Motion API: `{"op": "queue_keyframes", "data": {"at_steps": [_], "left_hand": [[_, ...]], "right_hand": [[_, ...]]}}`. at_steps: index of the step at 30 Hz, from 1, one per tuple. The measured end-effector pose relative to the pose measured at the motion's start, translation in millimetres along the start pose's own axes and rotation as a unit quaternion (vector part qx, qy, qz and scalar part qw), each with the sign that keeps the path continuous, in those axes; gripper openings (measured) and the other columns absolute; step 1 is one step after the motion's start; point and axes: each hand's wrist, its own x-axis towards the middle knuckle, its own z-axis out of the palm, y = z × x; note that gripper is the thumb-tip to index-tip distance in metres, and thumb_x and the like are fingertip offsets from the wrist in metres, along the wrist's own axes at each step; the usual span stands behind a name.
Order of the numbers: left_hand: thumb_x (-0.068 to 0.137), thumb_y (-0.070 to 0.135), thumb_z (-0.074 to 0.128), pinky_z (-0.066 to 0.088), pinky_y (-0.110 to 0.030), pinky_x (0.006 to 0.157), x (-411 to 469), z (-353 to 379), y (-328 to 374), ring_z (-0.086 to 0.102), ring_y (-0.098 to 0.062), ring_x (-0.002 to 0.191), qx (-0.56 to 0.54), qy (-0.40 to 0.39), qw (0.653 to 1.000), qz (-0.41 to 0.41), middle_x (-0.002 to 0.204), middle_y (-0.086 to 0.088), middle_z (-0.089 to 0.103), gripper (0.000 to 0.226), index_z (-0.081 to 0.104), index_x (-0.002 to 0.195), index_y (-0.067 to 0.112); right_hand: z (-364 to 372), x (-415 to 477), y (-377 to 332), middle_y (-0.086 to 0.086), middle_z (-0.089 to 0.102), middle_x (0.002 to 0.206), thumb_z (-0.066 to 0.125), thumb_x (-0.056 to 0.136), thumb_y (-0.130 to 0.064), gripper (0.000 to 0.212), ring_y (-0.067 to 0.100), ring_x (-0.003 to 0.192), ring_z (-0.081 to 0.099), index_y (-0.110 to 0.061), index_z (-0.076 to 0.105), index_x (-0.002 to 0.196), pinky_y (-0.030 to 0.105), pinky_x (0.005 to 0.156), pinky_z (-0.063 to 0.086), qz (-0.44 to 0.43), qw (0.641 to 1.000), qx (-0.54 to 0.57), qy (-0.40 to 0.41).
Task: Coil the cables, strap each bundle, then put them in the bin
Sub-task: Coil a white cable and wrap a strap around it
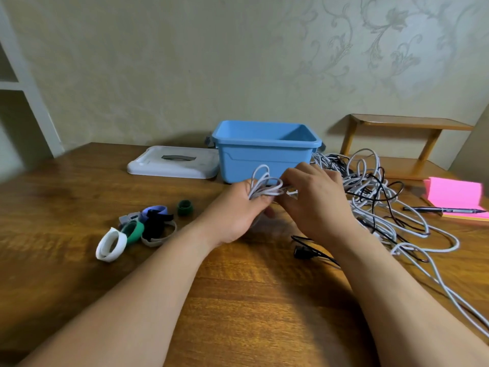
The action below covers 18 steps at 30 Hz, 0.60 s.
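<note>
Wooden table (79,186): loose cable tangle (370,186) sits right of the hands, blue bin (264,152) open just behind them, straps (137,229) off to the left. Left hand (235,213) grips a small white coil (264,185), long axis left-right; right hand (317,202) pinches its right end. Strap next, I'd say: left hand is nearer them.

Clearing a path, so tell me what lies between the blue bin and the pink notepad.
In the head view, a tangle of white and black cables lies on the table between the blue bin and the pink notepad.
</note>
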Motion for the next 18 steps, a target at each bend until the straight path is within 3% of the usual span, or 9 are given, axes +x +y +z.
{"op": "queue_keyframes", "data": {"at_steps": [2,5,7,10,13,15,18], "left_hand": [[0.109,0.039,0.058,0.05,-0.026,0.078,-0.6,-1.4,1.1,0.068,-0.003,0.078,0.005,-0.014,1.0,0.007,0.086,0.012,0.076,0.016,0.073,0.107,0.033],[0.107,0.03,0.064,0.046,-0.008,0.074,-3.5,-2.1,4.0,0.066,0.012,0.084,-0.004,-0.047,0.999,0.01,0.085,0.028,0.074,0.011,0.074,0.105,0.034],[0.104,0.029,0.068,0.051,-0.016,0.088,-2.1,-2.4,2.6,0.068,0.009,0.094,-0.031,-0.029,0.999,0.015,0.098,0.022,0.078,0.013,0.077,0.113,0.031],[0.102,0.039,0.069,0.054,-0.043,0.089,1.7,-7.8,-1.2,0.065,-0.015,0.08,-0.086,0.035,0.996,-0.011,0.082,0.0,0.072,0.022,0.078,0.102,0.018],[0.105,0.033,0.067,0.054,-0.042,0.08,2.5,-10.4,-2.1,0.056,-0.02,0.066,-0.172,0.074,0.982,-0.005,0.067,-0.013,0.057,0.026,0.07,0.091,0.011],[0.105,0.024,0.067,0.056,-0.041,0.075,2.6,-13.9,-2.0,0.053,-0.017,0.058,-0.222,0.104,0.969,-0.008,0.058,-0.007,0.052,0.022,0.068,0.084,0.017],[0.104,0.021,0.067,0.047,-0.036,0.063,6.2,-21.8,-4.3,0.044,-0.017,0.049,-0.289,0.163,0.943,-0.031,0.052,0.0,0.043,0.037,0.061,0.067,0.024]], "right_hand": [[-0.3,0.1,0.4,-0.011,0.064,0.1,0.072,0.09,-0.045,0.019,0.021,0.102,0.061,-0.029,0.069,0.101,0.038,0.091,0.032,-0.01,1.0,0.012,0.005],[-0.9,0.8,3.9,-0.012,0.064,0.101,0.078,0.089,-0.033,0.018,0.017,0.101,0.06,-0.029,0.07,0.105,0.033,0.087,0.03,-0.021,0.999,0.045,-0.008],[-2.9,1.7,5.7,-0.014,0.065,0.104,0.078,0.091,-0.033,0.02,0.015,0.102,0.061,-0.029,0.07,0.109,0.035,0.089,0.035,-0.026,0.998,0.064,-0.015],[-7.1,1.9,9.2,-0.012,0.068,0.11,0.072,0.091,-0.025,0.025,0.018,0.108,0.063,-0.029,0.07,0.116,0.043,0.1,0.041,-0.005,0.998,0.057,-0.023],[-11.1,1.7,9.9,-0.012,0.07,0.113,0.065,0.085,-0.022,0.032,0.018,0.11,0.064,-0.03,0.071,0.116,0.044,0.103,0.039,0.031,0.998,0.039,-0.026],[-13.5,2.6,10.8,-0.013,0.072,0.114,0.064,0.086,-0.021,0.032,0.019,0.11,0.064,-0.031,0.072,0.116,0.046,0.105,0.04,0.059,0.998,0.025,-0.022],[-15.1,2.9,19.4,-0.009,0.073,0.112,0.063,0.091,-0.018,0.027,0.023,0.106,0.065,-0.031,0.072,0.114,0.047,0.1,0.045,0.106,0.994,0.019,-0.02]]}}
